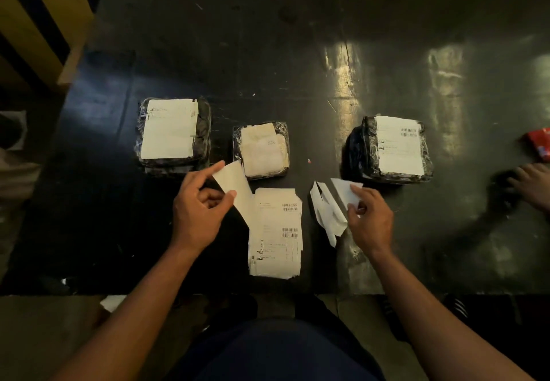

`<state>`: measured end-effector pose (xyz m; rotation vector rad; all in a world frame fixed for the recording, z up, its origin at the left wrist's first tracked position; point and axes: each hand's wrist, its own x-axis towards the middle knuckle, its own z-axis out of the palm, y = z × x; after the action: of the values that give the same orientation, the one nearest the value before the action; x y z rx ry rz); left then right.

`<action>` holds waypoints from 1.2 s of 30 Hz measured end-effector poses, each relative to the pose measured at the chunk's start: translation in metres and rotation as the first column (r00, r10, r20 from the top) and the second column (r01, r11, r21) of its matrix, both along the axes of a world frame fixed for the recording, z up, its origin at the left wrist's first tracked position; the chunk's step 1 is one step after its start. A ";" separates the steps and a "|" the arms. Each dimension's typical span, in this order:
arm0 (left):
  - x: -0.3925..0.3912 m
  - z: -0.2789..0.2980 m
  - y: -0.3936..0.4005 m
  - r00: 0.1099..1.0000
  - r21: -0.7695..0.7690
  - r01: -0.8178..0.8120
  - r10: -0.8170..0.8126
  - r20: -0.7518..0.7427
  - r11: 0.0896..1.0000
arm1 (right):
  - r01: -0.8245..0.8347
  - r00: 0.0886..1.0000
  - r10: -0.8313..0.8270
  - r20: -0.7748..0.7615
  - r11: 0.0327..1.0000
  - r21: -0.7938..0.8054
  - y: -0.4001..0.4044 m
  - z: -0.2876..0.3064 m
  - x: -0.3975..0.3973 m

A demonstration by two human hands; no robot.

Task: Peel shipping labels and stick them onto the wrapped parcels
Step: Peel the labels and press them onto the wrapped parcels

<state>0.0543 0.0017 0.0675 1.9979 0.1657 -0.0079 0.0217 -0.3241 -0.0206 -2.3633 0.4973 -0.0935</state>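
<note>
Both my forearms are bare from the elbow down, with no sleeve, watch, band or glove showing on either. My left hand (198, 206) and my right hand (370, 217) carry no rings that I can make out in this dim light. Below them, my dark navy-blue plain cloth garment (276, 348) covers my middle and lap, smooth, with no print or logo that I can see.

Left hand (200, 204) and right hand (370, 215) forward, fingers curled, pinching.
</note>
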 end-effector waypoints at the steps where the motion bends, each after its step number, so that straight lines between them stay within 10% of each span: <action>1: -0.001 -0.001 -0.004 1.000 -0.011 0.002 -0.003 -0.011 1.000 | -0.013 0.999 0.013 -0.050 1.000 0.001 0.002 -0.009 -0.001; 8: -0.004 -0.004 -0.028 0.998 -0.065 0.033 -0.036 -0.043 0.997 | -0.137 0.965 0.115 -0.237 0.988 -0.078 0.011 -0.019 -0.005; 17: -0.001 -0.002 -0.046 0.996 -0.103 0.077 -0.081 -0.038 0.992 | -0.289 0.927 0.258 0.273 0.954 0.080 0.064 0.070 0.007; 21: 0.000 0.000 -0.052 0.995 -0.123 0.082 -0.087 -0.039 0.989 | -0.434 0.888 0.378 0.261 0.877 0.207 0.104 0.099 0.006; 32: -0.002 0.005 -0.052 0.994 -0.225 0.058 -0.077 -0.080 0.973 | -0.312 0.944 0.230 0.239 0.857 0.410 0.122 0.094 0.010; 36: -0.003 0.002 -0.044 0.999 -0.028 -0.003 0.002 -0.033 1.000 | -0.129 0.989 0.054 0.135 0.760 0.637 0.110 0.091 0.020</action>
<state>0.0518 -0.0424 0.0693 1.9705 0.1890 -0.0415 0.0415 -0.2137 0.0700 -1.6812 0.2916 -0.0010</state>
